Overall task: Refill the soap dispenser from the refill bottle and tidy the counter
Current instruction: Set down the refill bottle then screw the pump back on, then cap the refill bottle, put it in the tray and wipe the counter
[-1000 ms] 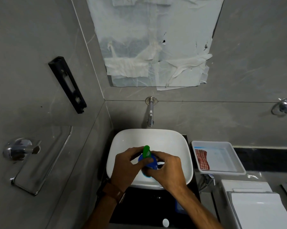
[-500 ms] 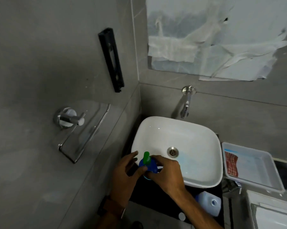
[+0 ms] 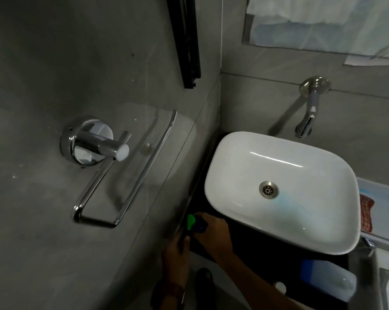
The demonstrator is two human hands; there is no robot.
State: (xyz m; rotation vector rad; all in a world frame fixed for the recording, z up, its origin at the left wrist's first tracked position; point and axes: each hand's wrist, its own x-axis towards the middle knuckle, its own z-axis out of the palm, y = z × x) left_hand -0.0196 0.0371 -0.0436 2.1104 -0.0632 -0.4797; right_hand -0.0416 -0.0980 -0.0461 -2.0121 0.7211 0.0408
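Observation:
The soap dispenser, blue with a green pump head, is at the dark counter's left end, beside the white basin. My right hand is wrapped around its body. My left hand is just below and left of it, fingers curled near the dispenser's base; whether it touches is unclear. The refill bottle, clear with blue liquid, lies on its side at the counter's front right. A small white cap rests next to it.
A chrome tap juts from the back wall over the basin. A chrome towel ring and a black bar hang on the left wall. A white tray with a red checked cloth stands right of the basin.
Both hands carried the dispenser from above the basin's front down and left to the counter's left end. My view swung left and closer.

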